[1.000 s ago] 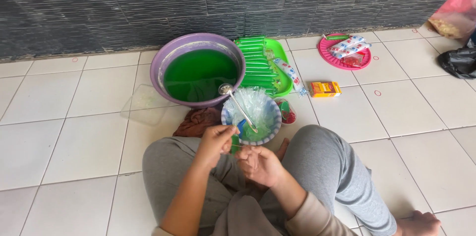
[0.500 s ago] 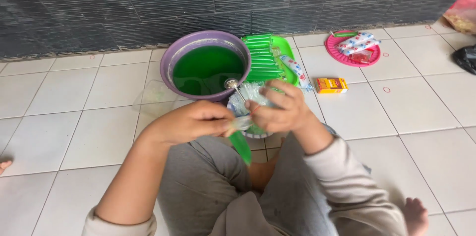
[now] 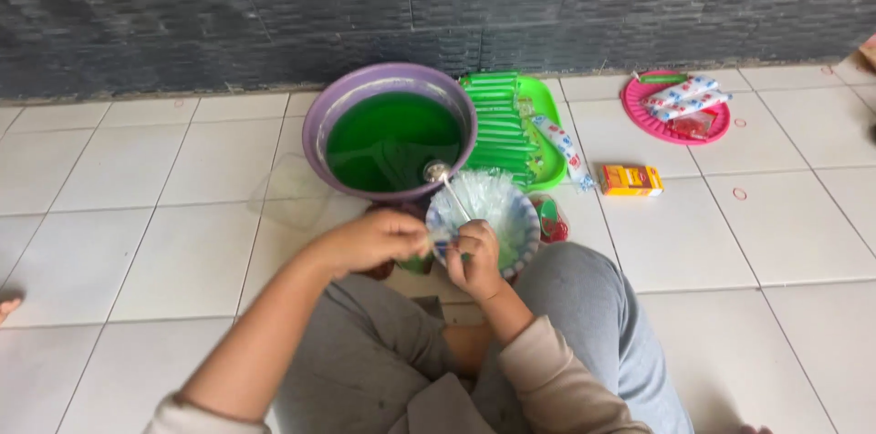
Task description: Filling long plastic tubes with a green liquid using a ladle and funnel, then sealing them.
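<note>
A purple basin (image 3: 315, 124) of green liquid stands on the tiled floor in front of my knees. A metal ladle (image 3: 440, 175) leans on its near rim. Just below sits a patterned bowl (image 3: 525, 233) stuffed with clear plastic pouches (image 3: 488, 197). My left hand (image 3: 376, 238) and my right hand (image 3: 474, 256) meet at the bowl's near left edge, both pinching a thin plastic pouch; a bit of green (image 3: 415, 262) shows beneath them. Most of the pouch is hidden by my fingers.
A green tray (image 3: 543, 105) holding several filled green tubes (image 3: 497, 119) lies right of the basin. Farther right are an orange box (image 3: 630, 180) and a pink plate (image 3: 639, 110) with wrapped packets. A clear plastic lid (image 3: 292, 192) lies left of the basin. A dark tiled wall runs behind.
My hands have come down from above the bowl to its near edge, closer to my lap. The green pouch that hung below them is now mostly hidden.
</note>
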